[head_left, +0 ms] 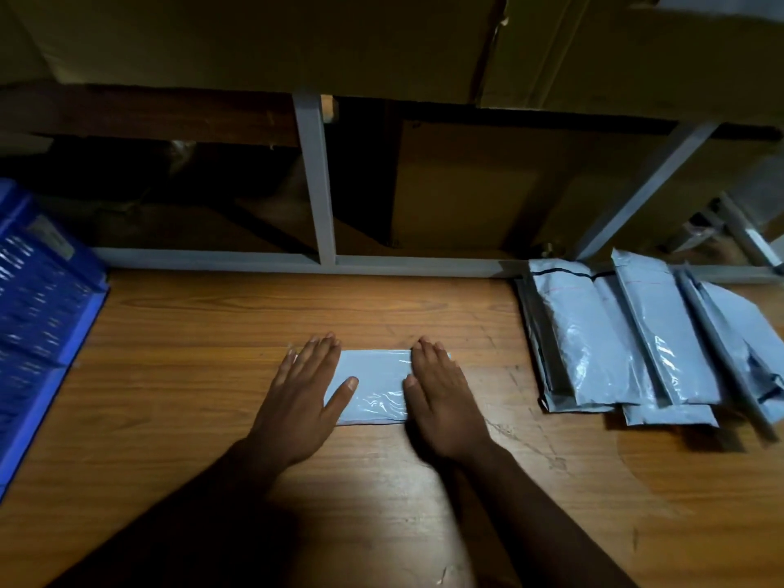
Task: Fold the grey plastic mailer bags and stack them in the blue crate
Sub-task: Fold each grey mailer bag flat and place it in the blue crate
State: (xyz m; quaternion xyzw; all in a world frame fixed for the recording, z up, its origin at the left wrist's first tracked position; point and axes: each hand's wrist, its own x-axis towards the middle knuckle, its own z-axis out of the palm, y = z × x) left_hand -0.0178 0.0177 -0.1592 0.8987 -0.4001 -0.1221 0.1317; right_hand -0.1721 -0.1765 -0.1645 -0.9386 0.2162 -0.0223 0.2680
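Observation:
A folded grey mailer bag (373,386) lies flat in the middle of the wooden table (191,333). My left hand (301,401) presses on its left end with straight fingers, thumb spread over the bag. My right hand (443,401) lies flat on its right end the same way. Several unfolded grey mailer bags (636,337) overlap in a loose pile at the right of the table. The blue crate (38,316) stands at the left edge; its inside is blurred.
A grey metal shelf frame (316,180) runs along the table's far edge. Brown cardboard boxes (466,188) sit behind and above it. The scene is dim.

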